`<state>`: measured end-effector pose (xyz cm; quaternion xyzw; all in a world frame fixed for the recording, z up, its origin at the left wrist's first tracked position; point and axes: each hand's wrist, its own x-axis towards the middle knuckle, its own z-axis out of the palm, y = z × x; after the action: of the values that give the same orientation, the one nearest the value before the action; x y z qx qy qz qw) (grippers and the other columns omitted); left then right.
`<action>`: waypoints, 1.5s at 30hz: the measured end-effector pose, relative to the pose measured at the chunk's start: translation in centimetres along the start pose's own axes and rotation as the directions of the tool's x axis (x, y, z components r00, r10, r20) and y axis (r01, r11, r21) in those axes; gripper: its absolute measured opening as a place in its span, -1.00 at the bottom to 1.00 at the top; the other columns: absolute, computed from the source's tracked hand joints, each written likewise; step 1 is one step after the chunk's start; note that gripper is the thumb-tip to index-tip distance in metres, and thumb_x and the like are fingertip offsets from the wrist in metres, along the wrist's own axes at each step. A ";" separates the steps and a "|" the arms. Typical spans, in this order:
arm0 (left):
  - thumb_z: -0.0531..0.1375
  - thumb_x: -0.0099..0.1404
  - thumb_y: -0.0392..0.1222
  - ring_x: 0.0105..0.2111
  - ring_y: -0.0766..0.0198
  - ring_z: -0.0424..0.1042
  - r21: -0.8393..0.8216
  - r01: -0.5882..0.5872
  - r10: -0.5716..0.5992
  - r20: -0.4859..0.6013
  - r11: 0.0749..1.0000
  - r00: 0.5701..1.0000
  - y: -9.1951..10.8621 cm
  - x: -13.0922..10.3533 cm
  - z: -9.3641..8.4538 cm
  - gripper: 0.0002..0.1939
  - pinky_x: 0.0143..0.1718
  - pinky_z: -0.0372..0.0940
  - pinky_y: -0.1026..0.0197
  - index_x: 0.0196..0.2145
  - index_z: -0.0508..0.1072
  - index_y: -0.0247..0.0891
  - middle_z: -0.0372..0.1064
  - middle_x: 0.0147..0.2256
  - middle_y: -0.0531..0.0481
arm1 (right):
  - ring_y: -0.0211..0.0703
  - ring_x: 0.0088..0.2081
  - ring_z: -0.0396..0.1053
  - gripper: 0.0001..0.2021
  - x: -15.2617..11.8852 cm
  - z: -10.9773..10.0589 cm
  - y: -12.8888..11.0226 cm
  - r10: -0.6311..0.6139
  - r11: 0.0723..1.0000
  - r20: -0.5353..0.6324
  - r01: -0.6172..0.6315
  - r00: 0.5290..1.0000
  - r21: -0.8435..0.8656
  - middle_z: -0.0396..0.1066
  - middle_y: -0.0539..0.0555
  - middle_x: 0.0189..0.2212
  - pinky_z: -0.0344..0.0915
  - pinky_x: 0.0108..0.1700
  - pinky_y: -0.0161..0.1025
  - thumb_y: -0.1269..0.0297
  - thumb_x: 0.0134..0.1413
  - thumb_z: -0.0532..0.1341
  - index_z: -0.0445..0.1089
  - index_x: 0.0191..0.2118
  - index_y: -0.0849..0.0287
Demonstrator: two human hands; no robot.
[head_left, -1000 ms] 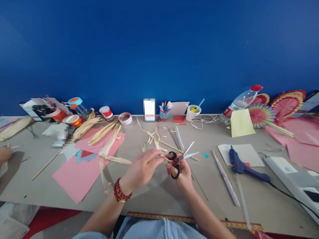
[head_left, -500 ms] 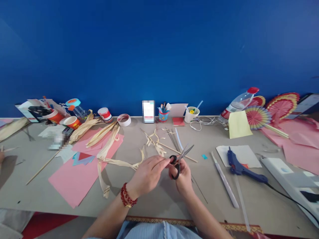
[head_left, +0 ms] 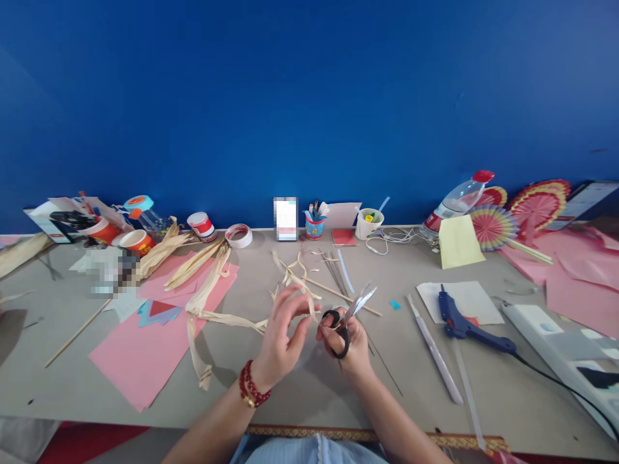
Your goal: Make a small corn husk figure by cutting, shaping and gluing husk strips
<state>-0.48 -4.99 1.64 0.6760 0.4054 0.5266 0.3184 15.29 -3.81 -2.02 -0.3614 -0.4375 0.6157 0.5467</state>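
My right hand (head_left: 354, 345) grips a pair of black-handled scissors (head_left: 360, 301), their blades pointing up and away to the right. A thin pale strip of dried corn husk (head_left: 313, 304) rises from between its thumb and fingertips. Just left of that strip, my left hand (head_left: 284, 334) is raised with thumb and fingers apart; whether a fingertip touches the strip is unclear. Beyond my hands lie husk scraps (head_left: 290, 274) and a thin wooden stick (head_left: 333, 291). A knotted corn husk piece (head_left: 207, 299) rests partly on pink paper (head_left: 140, 361) to the left.
On the right are a white-handled knife (head_left: 438, 354), a blue glue gun (head_left: 471, 330) with a cable, and a white power strip (head_left: 546, 348). Cups, a tape roll (head_left: 238, 236), a phone (head_left: 285, 219) and a bottle (head_left: 454, 206) line the wall. Another person's hand shows far left.
My left hand has drawn back left from my right hand and its fingers have spread. The husk strip now shows between the hands. The scissors stay in my right hand.
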 end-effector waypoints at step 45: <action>0.31 0.22 -0.09 -0.50 0.39 0.32 -0.657 0.463 -0.624 -0.014 0.595 0.781 -0.4 0.9 -0.1 -0.73 -0.37 0.27 0.30 -0.46 0.32 -0.26 0.34 -0.50 0.09 | -0.33 -0.56 0.19 -0.75 0.3 0.4 -0.5 0.134 0.991 0.012 -0.134 0.991 0.004 0.42 -0.04 -0.46 0.14 -0.52 -0.36 0.26 -0.13 0.43 0.34 -0.37 0.12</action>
<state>-0.57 -3.96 1.74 0.3043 0.4320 0.5839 0.6163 15.07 -3.53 -1.36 -0.3850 -0.4141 0.6542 0.5023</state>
